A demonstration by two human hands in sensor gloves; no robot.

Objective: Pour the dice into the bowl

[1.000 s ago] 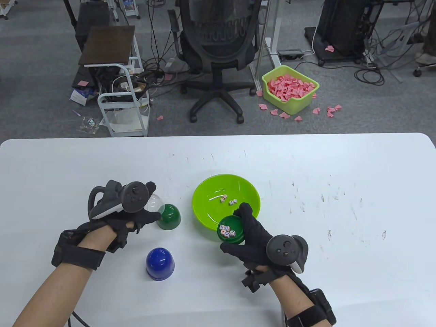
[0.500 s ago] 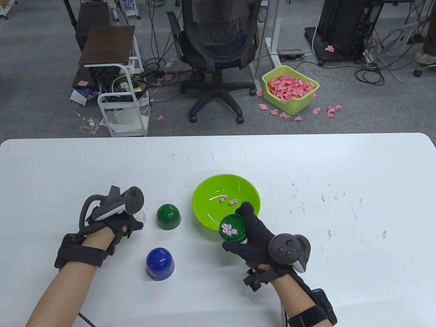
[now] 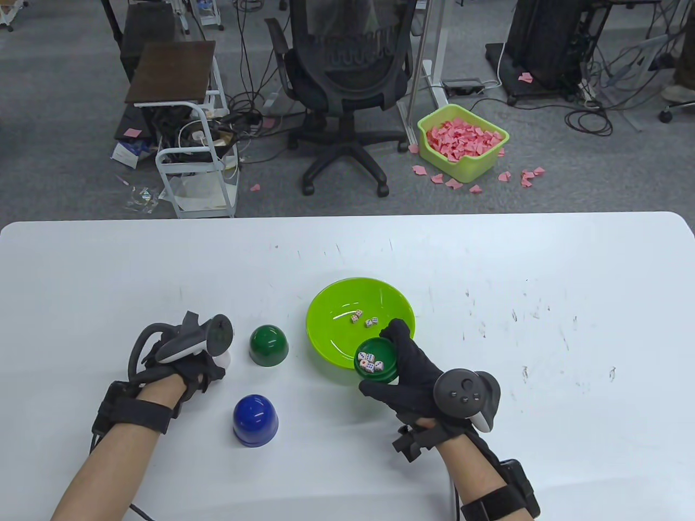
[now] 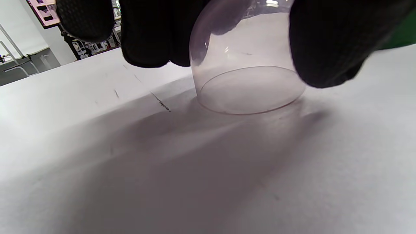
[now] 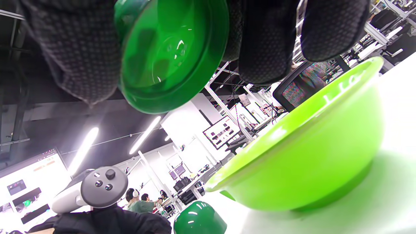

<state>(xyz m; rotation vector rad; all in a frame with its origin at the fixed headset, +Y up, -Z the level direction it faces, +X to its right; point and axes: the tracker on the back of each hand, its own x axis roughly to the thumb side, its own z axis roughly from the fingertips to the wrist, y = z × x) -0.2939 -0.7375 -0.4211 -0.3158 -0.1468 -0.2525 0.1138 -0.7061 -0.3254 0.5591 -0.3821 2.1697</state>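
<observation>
A lime green bowl point(image 3: 336, 304) sits mid-table with two dice point(image 3: 362, 319) inside. My right hand point(image 3: 392, 359) grips a small dark green cup point(image 3: 380, 374) holding several dice point(image 3: 371, 364), roughly level over the bowl's near right rim. From below, the right wrist view shows the cup point(image 5: 169, 55) between my fingers, above the bowl point(image 5: 308, 146). My left hand point(image 3: 209, 361) is left of the bowl. Its fingers and thumb hold a clear dome point(image 4: 247, 74), rim down on the table.
A dark green dome point(image 3: 268, 345) stands between my left hand and the bowl. A blue dome point(image 3: 256, 412) stands nearer the front edge. Beyond the white table point(image 3: 543, 260) are an office chair point(image 3: 347, 81) and a green bin of pink scraps point(image 3: 463, 141).
My left hand has carried the clear dome left and nearer, away from the dark green dome, down onto the table. My right hand has shifted the cup slightly right along the bowl's rim.
</observation>
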